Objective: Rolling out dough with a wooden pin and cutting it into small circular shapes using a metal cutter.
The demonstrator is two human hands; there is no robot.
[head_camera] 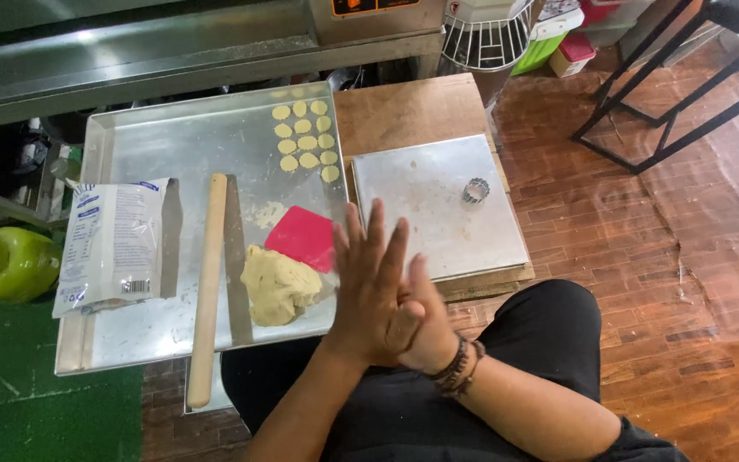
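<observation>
The left hand (369,291) and right hand (421,329) pressed flat palm to palm, gripping nothing. Just left of them lay the soft, lumpy dough (277,285) beside a smooth red scraper (304,236) on the steel tray (156,145); bare metal lay beyond.

A single head-worn camera looks steeply down from close above the seated person's lap, facing forward over the pressed-together hands (387,295) to the large metal tray (147,145) and small wooden tabletop (412,107), with brick floor to the right.
</observation>
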